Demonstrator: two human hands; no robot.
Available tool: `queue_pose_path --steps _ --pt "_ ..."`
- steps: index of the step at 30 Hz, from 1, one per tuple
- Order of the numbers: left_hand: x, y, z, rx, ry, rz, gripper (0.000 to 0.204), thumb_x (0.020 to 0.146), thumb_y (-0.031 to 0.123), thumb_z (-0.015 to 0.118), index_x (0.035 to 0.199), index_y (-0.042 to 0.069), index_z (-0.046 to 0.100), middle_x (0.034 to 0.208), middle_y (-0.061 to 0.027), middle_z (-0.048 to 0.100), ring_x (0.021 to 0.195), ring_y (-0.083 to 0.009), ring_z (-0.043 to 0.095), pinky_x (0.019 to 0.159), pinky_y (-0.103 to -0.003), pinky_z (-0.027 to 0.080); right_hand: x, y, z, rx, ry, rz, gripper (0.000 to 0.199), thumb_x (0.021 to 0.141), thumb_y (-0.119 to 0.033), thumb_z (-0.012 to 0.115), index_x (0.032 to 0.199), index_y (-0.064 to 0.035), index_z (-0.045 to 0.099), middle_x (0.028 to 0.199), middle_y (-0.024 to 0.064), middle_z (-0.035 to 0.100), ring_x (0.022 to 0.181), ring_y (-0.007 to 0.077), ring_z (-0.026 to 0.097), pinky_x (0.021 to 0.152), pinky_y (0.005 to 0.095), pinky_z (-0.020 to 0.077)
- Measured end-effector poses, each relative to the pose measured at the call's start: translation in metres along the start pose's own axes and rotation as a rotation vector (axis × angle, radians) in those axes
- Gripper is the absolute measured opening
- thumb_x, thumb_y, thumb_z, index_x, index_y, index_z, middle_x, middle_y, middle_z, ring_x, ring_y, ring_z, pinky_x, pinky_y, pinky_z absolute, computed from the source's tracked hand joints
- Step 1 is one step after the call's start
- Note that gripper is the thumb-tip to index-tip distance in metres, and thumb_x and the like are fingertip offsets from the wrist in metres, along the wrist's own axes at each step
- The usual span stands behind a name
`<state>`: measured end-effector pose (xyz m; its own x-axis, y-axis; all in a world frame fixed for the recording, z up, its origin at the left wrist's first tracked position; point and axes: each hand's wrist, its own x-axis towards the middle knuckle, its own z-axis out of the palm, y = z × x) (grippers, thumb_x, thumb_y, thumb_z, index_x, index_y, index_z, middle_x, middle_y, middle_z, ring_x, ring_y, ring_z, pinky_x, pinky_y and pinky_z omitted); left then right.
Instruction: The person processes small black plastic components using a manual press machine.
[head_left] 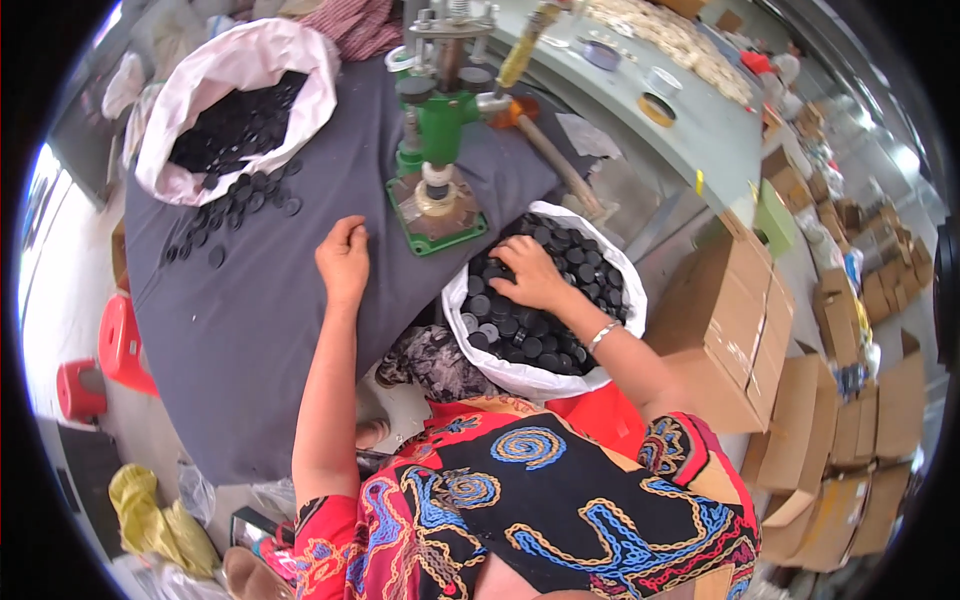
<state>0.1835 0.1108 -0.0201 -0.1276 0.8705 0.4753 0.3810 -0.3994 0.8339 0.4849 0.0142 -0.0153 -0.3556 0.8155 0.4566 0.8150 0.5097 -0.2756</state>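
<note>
My left hand [343,265] is just above the dark table cloth, left of the press, with its fingers curled together. Whether anything small is inside them is hidden. My right hand [530,274] reaches into a white bag [637,283] full of round black caps [532,347]. Its thumb and fingers curve around a black cap at the left side of the heap; part of the grip is hidden. Between and beyond my hands stands a green hand press [440,130], with a pale round fixture [437,195] on its base plate. Its lever has a wooden handle [560,165].
Another white bag [318,85] of black pieces stands at the far left, with loose black caps [240,200] spilled before it. Cardboard boxes [715,320] crowd the right side. A grey-green table [690,140] runs behind. Red stools [125,345] are at the left.
</note>
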Motion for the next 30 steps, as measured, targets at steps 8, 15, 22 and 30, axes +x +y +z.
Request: queue_pose_path --steps 8,15,22,30 --pt "-0.002 0.007 -0.004 -0.042 -0.057 -0.035 0.014 0.087 0.003 0.057 0.097 0.002 0.067 0.078 -0.0069 0.069 0.073 -0.0134 0.067 0.070 -0.026 0.051 -0.054 -0.021 -0.029 0.004 0.023 0.204 0.014 0.074 -0.010 0.060 0.087 -0.0073 0.061 0.108 0.0116 0.059 0.100 0.0315 0.055 0.087 0.0385 0.0470" --pt "-0.005 0.004 -0.006 -0.067 -0.047 -0.046 0.014 0.085 0.002 0.058 0.096 0.003 0.067 0.077 -0.0093 0.070 0.072 -0.0155 0.068 0.070 -0.027 0.052 -0.102 -0.006 -0.043 -0.178 0.080 0.295 0.035 0.077 -0.017 0.064 0.111 -0.0100 0.063 0.124 0.0134 0.056 0.116 0.0321 0.050 0.101 0.0430 0.0382" --pt "-0.007 0.006 -0.005 -0.072 -0.045 -0.042 0.014 0.084 0.001 0.059 0.096 0.002 0.067 0.077 -0.0099 0.069 0.072 -0.0157 0.067 0.069 -0.027 0.052 -0.081 0.025 -0.017 -0.152 0.032 0.421 0.036 0.082 -0.029 0.064 0.116 -0.0148 0.065 0.135 0.0090 0.051 0.126 0.0297 0.045 0.104 0.0574 0.0303" --pt "-0.006 0.008 -0.007 -0.049 -0.041 -0.041 0.014 0.086 -0.001 0.058 0.098 0.000 0.066 0.079 -0.0067 0.070 0.075 -0.0116 0.066 0.071 -0.024 0.050 -0.043 0.075 -0.016 -0.324 -0.032 0.305 0.035 0.078 -0.022 0.067 0.113 -0.0152 0.066 0.134 0.0038 0.050 0.118 0.0338 0.047 0.098 0.0444 0.0391"
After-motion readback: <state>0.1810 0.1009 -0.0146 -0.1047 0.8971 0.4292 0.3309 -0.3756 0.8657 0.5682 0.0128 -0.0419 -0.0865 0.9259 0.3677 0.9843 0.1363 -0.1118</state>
